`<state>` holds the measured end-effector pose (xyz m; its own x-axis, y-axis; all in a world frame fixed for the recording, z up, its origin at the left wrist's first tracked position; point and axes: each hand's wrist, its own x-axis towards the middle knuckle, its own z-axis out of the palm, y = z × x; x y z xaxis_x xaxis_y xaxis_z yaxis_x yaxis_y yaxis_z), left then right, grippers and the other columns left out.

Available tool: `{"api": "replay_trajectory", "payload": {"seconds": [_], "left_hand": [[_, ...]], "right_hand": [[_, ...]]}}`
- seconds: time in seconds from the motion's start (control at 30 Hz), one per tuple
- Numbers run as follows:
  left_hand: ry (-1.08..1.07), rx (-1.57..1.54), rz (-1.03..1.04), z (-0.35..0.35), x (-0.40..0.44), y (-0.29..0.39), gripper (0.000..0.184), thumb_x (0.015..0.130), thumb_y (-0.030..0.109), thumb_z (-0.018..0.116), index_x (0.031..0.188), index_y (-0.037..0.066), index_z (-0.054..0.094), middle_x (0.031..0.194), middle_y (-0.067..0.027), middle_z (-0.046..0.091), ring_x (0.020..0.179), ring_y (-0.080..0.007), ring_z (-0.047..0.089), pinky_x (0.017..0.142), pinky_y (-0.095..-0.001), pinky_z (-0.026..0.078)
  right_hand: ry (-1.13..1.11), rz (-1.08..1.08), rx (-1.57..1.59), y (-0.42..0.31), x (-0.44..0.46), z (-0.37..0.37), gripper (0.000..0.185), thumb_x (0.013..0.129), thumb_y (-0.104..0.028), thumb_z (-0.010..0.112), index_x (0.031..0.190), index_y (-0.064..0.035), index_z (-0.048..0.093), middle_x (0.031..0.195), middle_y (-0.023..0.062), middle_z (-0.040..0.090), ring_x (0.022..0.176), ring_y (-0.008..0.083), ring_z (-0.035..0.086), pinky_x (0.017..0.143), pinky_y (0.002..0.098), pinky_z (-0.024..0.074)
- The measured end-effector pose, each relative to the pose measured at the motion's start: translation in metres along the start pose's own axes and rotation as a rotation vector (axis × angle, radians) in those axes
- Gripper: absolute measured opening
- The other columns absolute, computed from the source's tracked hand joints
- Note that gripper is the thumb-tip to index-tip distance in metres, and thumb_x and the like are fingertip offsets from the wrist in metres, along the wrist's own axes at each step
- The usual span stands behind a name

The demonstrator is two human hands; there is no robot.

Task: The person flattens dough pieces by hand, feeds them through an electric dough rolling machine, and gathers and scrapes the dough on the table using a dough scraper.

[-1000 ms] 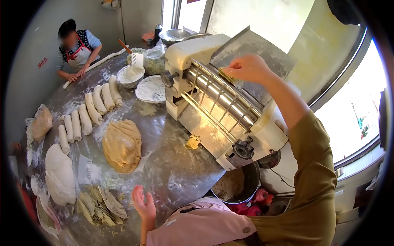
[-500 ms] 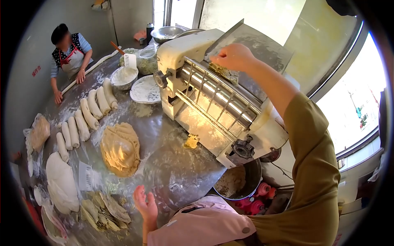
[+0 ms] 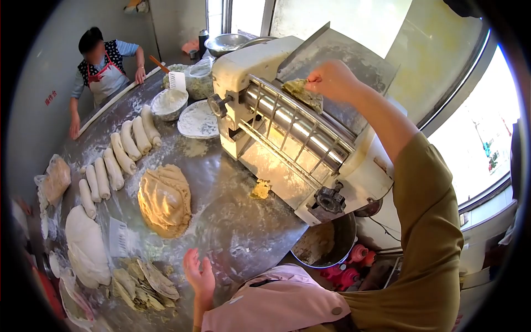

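Observation:
My right hand (image 3: 333,82) is closed, its fingertips at the edge of a flat greenish dough piece (image 3: 303,95) on top of the dough sheeter (image 3: 232,66). The piece lies along the upper side of the steel rollers, behind the guard bars. Low over the table's near edge, my left hand (image 3: 201,275) is open and holds nothing, fingers apart. To its left rests a pile of greenish dough scraps (image 3: 145,288). Beyond it sits a big lump of yellowish dough (image 3: 164,202). A small yellow dough scrap (image 3: 260,189) lies by the sheeter's lower plate.
Several white dough rolls (image 3: 113,169) line the floury table (image 3: 232,243), with a white dough mass (image 3: 86,249) and a white scraper (image 3: 117,238) nearer. A flour bowl (image 3: 168,105) stands by the sheeter. Below the table edge is a pot (image 3: 349,243). Across, a person (image 3: 105,72) handles a dough strand (image 3: 110,103).
My right hand has shifted slightly right and down, and more of the greenish dough piece shows. My left hand stays open. The person across has moved one hand farther along the dough strand.

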<state>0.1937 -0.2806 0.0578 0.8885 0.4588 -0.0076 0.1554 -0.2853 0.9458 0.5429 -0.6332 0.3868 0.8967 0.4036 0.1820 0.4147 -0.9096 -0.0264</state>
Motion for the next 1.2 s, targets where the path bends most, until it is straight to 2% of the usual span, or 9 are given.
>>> {"api": "replay_trajectory", "payload": {"seconds": [0.07,0.27,0.37,0.77,0.87,0.97,1.07,1.2], "left_hand": [[-0.012,0.006,0.003,0.005,0.004,0.006,0.040,0.083,-0.002,0.058,0.122,0.003,0.052,0.132,-0.0137,0.043,0.112,-0.0264,0.053,0.093,-0.0361,0.045],[-0.052,-0.065,-0.004,0.017,0.004,0.002,0.038,0.083,-0.002,0.059,0.121,0.003,0.053,0.132,-0.0134,0.043,0.113,-0.0251,0.053,0.093,-0.0349,0.044],[-0.057,-0.073,0.009,0.018,0.001,-0.002,0.038,0.083,-0.002,0.059,0.121,0.002,0.053,0.132,-0.0133,0.043,0.112,-0.0256,0.053,0.093,-0.0355,0.044],[-0.020,-0.089,0.034,0.012,-0.002,0.006,0.037,0.083,-0.002,0.059,0.120,0.001,0.054,0.128,-0.0137,0.045,0.111,-0.0263,0.054,0.093,-0.0363,0.045],[-0.008,-0.085,0.045,0.013,-0.008,0.006,0.036,0.083,-0.001,0.059,0.119,0.001,0.054,0.128,-0.0139,0.046,0.111,-0.0261,0.054,0.092,-0.0361,0.046],[-0.006,-0.069,0.052,0.012,-0.017,-0.001,0.036,0.082,-0.001,0.060,0.118,0.000,0.055,0.127,-0.0142,0.046,0.110,-0.0261,0.054,0.091,-0.0360,0.046],[0.020,-0.047,0.058,0.011,-0.024,-0.012,0.036,0.082,-0.001,0.060,0.117,0.000,0.056,0.126,-0.0142,0.048,0.109,-0.0260,0.055,0.090,-0.0362,0.047],[0.053,-0.045,0.031,0.005,-0.037,-0.006,0.037,0.081,-0.002,0.061,0.118,0.001,0.056,0.126,-0.0134,0.049,0.109,-0.0258,0.055,0.089,-0.0366,0.047]], "right_hand": [[-0.053,-0.037,-0.090,0.000,0.009,-0.004,0.025,0.079,-0.028,0.069,0.074,-0.0036,0.066,0.056,0.0109,0.053,0.051,0.0229,0.049,0.054,0.0358,0.0408],[-0.119,0.036,-0.044,-0.001,0.020,-0.002,0.025,0.076,-0.028,0.072,0.070,-0.0050,0.065,0.054,0.0084,0.052,0.050,0.0198,0.049,0.053,0.0356,0.0401],[-0.131,0.059,-0.011,0.010,0.030,0.003,0.027,0.071,-0.038,0.073,0.072,-0.0109,0.070,0.062,0.0086,0.062,0.062,0.0263,0.060,0.059,0.0385,0.0476],[-0.245,0.124,-0.060,0.010,0.041,0.011,0.031,0.077,-0.037,0.069,0.064,-0.0086,0.064,0.059,0.0062,0.059,0.061,0.0240,0.061,0.059,0.0365,0.0486],[-0.178,0.126,-0.039,0.012,0.040,0.019,0.034,0.079,-0.034,0.068,0.060,-0.0064,0.059,0.051,0.0070,0.050,0.050,0.0203,0.051,0.050,0.0347,0.0389],[-0.155,0.177,-0.041,0.005,0.032,0.017,0.031,0.079,-0.034,0.067,0.063,-0.0079,0.063,0.055,0.0087,0.055,0.054,0.0237,0.055,0.053,0.0360,0.0426],[-0.098,0.100,-0.123,0.009,0.030,0.025,0.028,0.081,-0.035,0.065,0.069,-0.0091,0.067,0.061,0.0107,0.060,0.062,0.0283,0.060,0.058,0.0385,0.0463],[-0.129,0.127,-0.101,0.011,0.021,0.024,0.035,0.085,-0.039,0.058,0.075,-0.0075,0.069,0.071,0.0130,0.064,0.072,0.0314,0.062,0.065,0.0421,0.0482]]}}
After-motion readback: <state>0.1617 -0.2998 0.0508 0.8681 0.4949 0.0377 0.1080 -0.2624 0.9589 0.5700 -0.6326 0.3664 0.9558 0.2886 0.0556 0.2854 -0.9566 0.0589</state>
